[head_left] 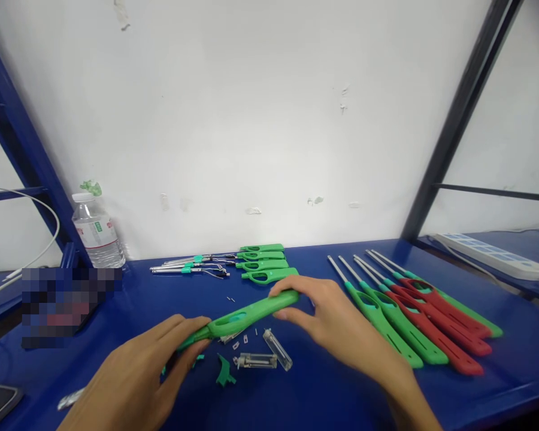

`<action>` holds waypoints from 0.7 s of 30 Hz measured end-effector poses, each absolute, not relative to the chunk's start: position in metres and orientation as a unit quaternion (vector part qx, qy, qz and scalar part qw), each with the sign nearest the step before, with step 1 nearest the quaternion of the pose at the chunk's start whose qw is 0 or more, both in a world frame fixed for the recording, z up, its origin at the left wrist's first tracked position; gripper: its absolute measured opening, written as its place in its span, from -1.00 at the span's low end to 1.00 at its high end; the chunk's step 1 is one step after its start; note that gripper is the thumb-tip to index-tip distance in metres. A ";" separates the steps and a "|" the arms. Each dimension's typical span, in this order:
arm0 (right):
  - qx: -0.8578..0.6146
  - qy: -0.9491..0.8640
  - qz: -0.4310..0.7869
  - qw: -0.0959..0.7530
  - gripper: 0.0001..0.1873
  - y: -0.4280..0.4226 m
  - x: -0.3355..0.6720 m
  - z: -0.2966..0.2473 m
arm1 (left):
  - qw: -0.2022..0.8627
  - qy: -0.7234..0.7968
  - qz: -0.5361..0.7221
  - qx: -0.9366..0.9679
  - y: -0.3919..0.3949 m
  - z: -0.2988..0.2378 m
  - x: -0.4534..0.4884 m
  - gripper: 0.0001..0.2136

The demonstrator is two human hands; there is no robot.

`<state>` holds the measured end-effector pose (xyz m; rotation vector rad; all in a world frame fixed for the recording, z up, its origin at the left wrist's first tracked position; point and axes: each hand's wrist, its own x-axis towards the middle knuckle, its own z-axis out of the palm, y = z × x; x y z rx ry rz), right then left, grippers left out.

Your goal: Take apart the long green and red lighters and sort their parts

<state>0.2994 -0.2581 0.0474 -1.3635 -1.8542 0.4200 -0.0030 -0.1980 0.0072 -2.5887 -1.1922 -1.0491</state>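
Note:
A green long-nosed lighter (251, 314) is held slantwise above the blue table between both hands. My left hand (139, 368) is closed round its lower left end, hiding most of the metal tube. With thumb and fingers, my right hand (326, 305) pinches the upper right end of the handle. Under the lighter lie two clear fuel tanks, one lying flat (258, 360) and one slanted (278, 349). A green trigger (225, 371) and a few tiny metal clips (236, 345) are beside them.
Several assembled green lighters (386, 326) and red lighters (435, 335) lie at right. Green handle shells (269, 275) and metal tubes with wires (188, 269) lie at the back. A water bottle (96, 233), a phone (0, 404) and a power strip (494, 256) stand around the edges.

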 end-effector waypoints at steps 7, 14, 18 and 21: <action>-0.532 -0.761 0.155 0.337 -0.72 -0.254 0.295 0.039 | 0.051 -0.371 -0.350 -0.858 -0.192 0.010 -0.008 -0.80; -0.539 -0.779 0.132 0.293 -0.56 -0.251 0.298 0.035 | 0.015 -0.380 -0.350 -0.856 -0.195 0.013 -0.002 -0.87; -0.528 -0.793 0.102 0.287 -0.65 -0.249 0.297 0.036 | -0.006 -0.388 -0.334 -0.859 -0.196 0.013 -0.002 -0.87; -0.528 -0.791 0.090 0.295 -0.68 -0.249 0.296 0.037 | -0.019 -0.400 -0.328 -0.855 -0.197 0.012 -0.002 -0.87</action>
